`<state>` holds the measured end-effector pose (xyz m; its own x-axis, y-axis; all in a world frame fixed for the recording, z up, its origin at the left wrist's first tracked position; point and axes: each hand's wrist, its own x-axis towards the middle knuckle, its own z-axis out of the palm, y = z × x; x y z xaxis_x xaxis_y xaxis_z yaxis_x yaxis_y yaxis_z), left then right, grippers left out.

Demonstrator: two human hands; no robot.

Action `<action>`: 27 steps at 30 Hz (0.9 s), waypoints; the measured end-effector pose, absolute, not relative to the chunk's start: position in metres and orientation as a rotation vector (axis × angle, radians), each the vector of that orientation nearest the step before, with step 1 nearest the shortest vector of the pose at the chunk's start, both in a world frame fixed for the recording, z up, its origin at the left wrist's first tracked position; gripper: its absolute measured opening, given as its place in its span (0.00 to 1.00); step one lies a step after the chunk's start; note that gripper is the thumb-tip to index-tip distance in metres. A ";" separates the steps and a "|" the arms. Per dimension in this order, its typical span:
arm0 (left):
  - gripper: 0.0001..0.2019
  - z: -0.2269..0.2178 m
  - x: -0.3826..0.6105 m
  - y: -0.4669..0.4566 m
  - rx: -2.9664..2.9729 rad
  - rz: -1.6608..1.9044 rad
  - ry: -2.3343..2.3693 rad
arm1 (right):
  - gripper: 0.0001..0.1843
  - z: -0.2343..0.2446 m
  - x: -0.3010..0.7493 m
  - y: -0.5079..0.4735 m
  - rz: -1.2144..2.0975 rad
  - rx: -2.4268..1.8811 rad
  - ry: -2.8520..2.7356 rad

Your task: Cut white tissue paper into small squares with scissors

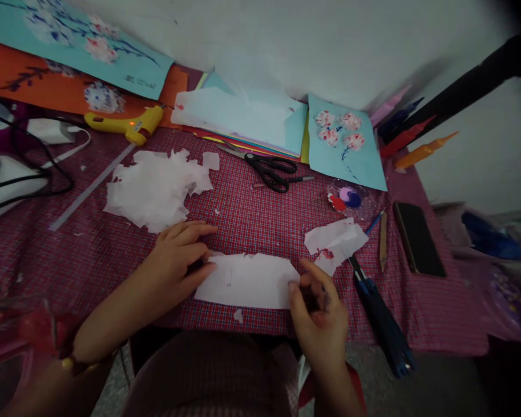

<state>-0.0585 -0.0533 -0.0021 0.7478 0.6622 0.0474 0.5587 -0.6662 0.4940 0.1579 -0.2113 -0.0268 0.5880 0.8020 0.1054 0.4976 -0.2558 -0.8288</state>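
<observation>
A white strip of tissue paper (249, 280) lies flat near the front edge of the red checked tablecloth (260, 220). My left hand (178, 258) rests on the strip's left end, fingers together and pressing it down. My right hand (319, 315) pinches the strip's right end between thumb and fingers. A crumpled white paper piece with red marks (336, 242) lies just beyond my right hand. A heap of torn white tissue pieces (156, 188) sits beyond my left hand.
Black scissors (271, 171) and a pen lie mid-table. A yellow glue gun (128, 124), coloured paper stack (247, 119), blue flower picture (345, 145), paint palette (349, 198), pencil (382, 233), black phone (418, 238), dark blue tool (380, 315) and paint bottles (421, 152) surround them. Cables lie far left.
</observation>
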 end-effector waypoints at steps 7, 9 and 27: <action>0.08 -0.005 -0.055 -0.054 2.510 0.358 0.939 | 0.18 -0.028 0.159 -0.209 0.510 -1.992 -1.078; 0.07 -0.004 -0.054 -0.055 2.504 0.351 0.955 | 0.17 -0.027 0.159 -0.208 0.518 -2.010 -1.094; 0.09 0.025 -0.021 -0.023 2.817 -0.117 0.616 | 0.13 0.022 0.189 -0.157 0.438 -2.129 -2.089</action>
